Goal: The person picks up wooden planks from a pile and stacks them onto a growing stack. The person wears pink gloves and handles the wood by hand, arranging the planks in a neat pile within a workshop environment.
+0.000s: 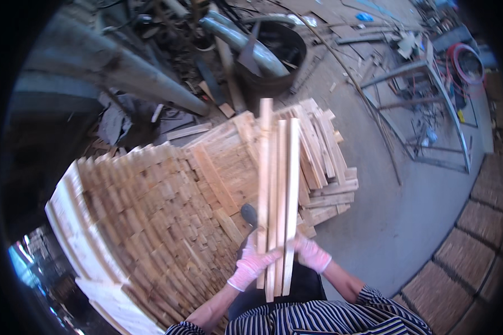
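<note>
Head view: I see both my hands in pink gloves, holding one bundle of wood slats.
Left hand: closed around the low end of the slats, on their left side.
Right hand: closed on the same slats, on their right side.
Where the slats are: in front of my chest, standing up, pointing away from me. Both hands are equally near.
Look and feel: long, thin, flat, pale, rough wood.
Around me: a big stack of short wood pieces on my left, loose boards behind, grey floor.
</note>
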A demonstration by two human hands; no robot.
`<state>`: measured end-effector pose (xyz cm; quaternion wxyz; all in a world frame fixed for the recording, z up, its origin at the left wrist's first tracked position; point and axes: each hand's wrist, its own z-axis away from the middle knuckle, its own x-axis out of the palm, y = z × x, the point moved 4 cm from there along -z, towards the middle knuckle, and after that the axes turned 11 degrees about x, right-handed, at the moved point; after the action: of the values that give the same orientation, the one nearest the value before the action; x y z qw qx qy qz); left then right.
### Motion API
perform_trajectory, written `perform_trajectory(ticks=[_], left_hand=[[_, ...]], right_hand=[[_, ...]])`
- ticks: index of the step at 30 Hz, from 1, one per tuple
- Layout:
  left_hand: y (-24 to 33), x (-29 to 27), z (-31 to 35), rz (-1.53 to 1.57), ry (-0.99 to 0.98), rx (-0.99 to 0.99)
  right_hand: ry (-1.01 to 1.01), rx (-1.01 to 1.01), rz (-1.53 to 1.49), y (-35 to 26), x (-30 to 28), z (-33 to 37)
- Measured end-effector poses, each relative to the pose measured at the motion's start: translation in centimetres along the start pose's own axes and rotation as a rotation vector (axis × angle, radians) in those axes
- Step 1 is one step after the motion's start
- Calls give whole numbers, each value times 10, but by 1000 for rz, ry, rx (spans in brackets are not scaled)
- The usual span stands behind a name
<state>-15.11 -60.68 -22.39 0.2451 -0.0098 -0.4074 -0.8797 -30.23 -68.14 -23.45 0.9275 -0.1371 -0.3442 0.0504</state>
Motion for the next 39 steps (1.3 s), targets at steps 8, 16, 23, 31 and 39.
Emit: perform_trajectory(ticks=[8, 16, 23, 31, 39], left_hand=[[129, -27, 74, -506, 127, 500], [350, -120, 207, -3, 504, 1118], [439, -221, 292, 80, 570, 1573], [400, -391, 303, -493, 791, 1241], [352, -455, 327, -343, 1119, 1234]], right_hand=[[-27, -116, 315, -76, 58, -17], [-437, -692, 1379, -128, 369, 32], [-586, -830, 1557, -131, 583, 21], [-1122, -1083, 1705, -49, 710, -117], [-1318, 170, 1282, 53, 788, -145]])
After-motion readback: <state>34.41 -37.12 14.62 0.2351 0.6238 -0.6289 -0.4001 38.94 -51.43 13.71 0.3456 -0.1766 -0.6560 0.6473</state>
